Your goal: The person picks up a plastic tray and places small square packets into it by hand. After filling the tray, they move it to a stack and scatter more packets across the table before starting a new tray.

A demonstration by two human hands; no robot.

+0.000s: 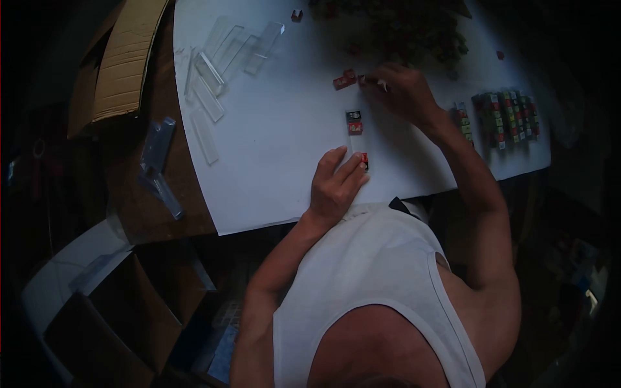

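My left hand point(336, 184) rests near the front edge of the white table sheet, its fingertips on a clear plastic case point(356, 142). Inside or on that case are a dark block point(353, 116) and a red block point(355, 128) at the far end, and another red block point(365, 158) by my fingertips. Farther up, my right hand point(394, 87) has its fingers bent around a small dark red block point(362, 79). Just left of it lie small red blocks point(344, 80).
Empty clear cases point(223, 55) are scattered at the upper left, and more point(157, 145) on the brown wood. A dark heap of small pieces point(414, 32) lies at the top. Rows of filled cases point(511, 119) stand right. Cardboard point(129, 58) is far left.
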